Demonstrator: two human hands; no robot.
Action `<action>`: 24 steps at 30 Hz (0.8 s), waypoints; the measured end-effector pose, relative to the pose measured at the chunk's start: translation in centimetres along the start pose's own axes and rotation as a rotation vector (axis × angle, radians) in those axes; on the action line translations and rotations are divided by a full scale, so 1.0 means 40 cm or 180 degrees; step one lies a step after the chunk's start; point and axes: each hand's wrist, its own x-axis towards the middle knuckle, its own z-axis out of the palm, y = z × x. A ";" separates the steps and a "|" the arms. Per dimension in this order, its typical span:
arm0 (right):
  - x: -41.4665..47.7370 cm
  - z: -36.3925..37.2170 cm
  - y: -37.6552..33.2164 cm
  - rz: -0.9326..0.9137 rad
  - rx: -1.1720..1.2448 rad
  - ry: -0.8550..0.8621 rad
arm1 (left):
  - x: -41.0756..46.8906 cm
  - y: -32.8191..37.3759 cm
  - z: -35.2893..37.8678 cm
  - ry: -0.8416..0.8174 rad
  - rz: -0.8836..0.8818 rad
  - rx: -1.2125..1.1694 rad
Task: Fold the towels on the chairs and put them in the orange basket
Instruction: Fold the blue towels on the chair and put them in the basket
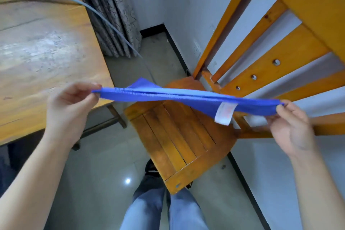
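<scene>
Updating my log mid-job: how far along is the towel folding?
Done: blue towel is off the wooden chair. In hand: left hand and right hand pinch its ends, stretching it above the seat. Left: finish folding and basket it; no orange basket in view.

Home room: wooden table point(46, 46), curtain point(112, 15)

- Bright, even indoor light; soft, faint shadows.
- A small white glare spot sits on the glossy floor point(128, 180).
- Pale sheen washes over the counter point(37, 48).
- Wide-angle distortion bends the chair point(291, 50) back near the right edge.
- Detail is slightly soft throughout.
</scene>
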 end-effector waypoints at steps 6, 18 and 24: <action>-0.120 -0.050 0.228 0.1508 -0.0445 -0.0025 | -0.159 -0.177 -0.050 -0.0094 -0.0961 0.0807; -0.145 -0.034 0.481 0.2290 -0.1492 0.0861 | -0.193 -0.394 -0.032 0.0067 -0.2079 0.1055; -0.027 -0.010 0.508 0.1816 -0.1708 0.1396 | -0.069 -0.457 0.043 0.0292 -0.2138 0.0870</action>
